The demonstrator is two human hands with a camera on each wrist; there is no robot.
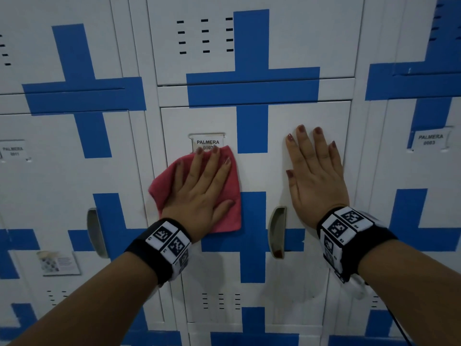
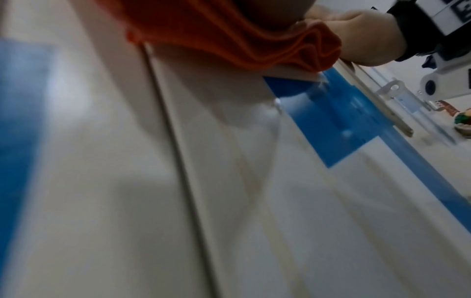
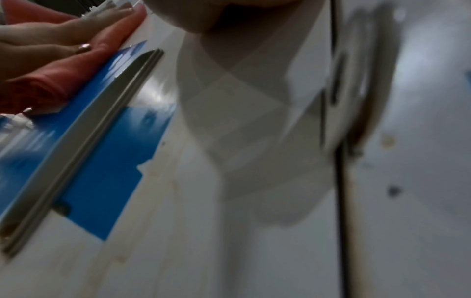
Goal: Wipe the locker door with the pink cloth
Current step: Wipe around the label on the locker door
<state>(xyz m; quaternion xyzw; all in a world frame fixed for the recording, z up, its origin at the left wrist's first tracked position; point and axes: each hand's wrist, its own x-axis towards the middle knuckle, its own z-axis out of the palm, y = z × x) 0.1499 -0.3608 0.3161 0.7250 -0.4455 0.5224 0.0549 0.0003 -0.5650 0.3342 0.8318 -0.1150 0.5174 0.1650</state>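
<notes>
Against the upper left part of the white metal locker door [image 1: 254, 171], painted with blue cross bars, the left hand [image 1: 202, 193] lies flat with straight, slightly spread fingers, pressing the crumpled pink cloth [image 1: 224, 218] onto the panel without clenching it. The cloth's top edge covers the lower part of the small white name label [image 1: 207, 142] printed PALMERA, and its lower right corner reaches the blue bar below. In the left wrist view the cloth [image 2: 229, 34] bunches into folds under the palm; in the right wrist view the fingers [image 3: 76, 28] lie stretched on top of it.

Near the door's right edge, the right hand [image 1: 316, 176] rests open and flat on the bare white panel, fingers straight and pointing up, holding nothing. Its heel sits just beside the grey recessed pull handle [image 1: 277, 232], which lies between the two wrists. Both wrists wear black bands with black-and-white square markers [image 1: 169, 239].

Neighbouring lockers on either side carry similar labels, and rows of vent slots [image 1: 220, 300] run along the door's lower part.
</notes>
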